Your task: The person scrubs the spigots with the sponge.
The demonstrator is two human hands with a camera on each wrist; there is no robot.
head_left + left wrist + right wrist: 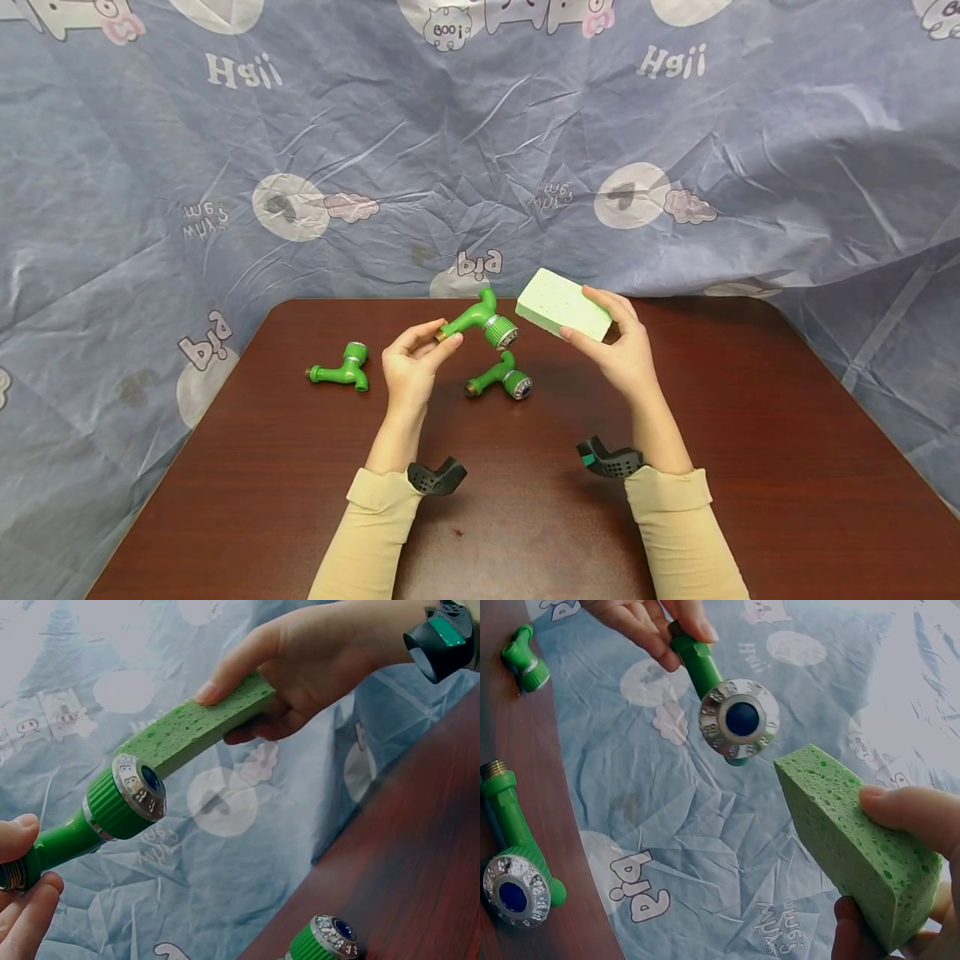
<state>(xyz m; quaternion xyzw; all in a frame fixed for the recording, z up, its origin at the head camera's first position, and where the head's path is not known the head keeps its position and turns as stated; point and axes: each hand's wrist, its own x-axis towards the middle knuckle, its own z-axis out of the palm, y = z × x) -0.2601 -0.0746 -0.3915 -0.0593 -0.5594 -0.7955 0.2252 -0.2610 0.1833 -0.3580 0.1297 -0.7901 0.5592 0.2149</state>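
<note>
My left hand (410, 360) pinches a green faucet (474, 317) by its brass-threaded inlet end, raised over the table. The faucet's ribbed knob, with a silver ring and blue centre, points toward the right in the head view. My right hand (624, 348) grips a light green sponge (564, 303) by its right end, thumb on one side and fingers on the other. In the right wrist view the porous sponge (855, 832) is close to the knob of the held faucet (739, 718). A second green faucet (501, 377) lies on the table below the held one.
A third green faucet (341, 369) lies on the left part of the dark brown table (247, 467). Behind the table hangs a creased blue-grey printed cloth (420, 167). Black bands (437, 477) are worn on both wrists.
</note>
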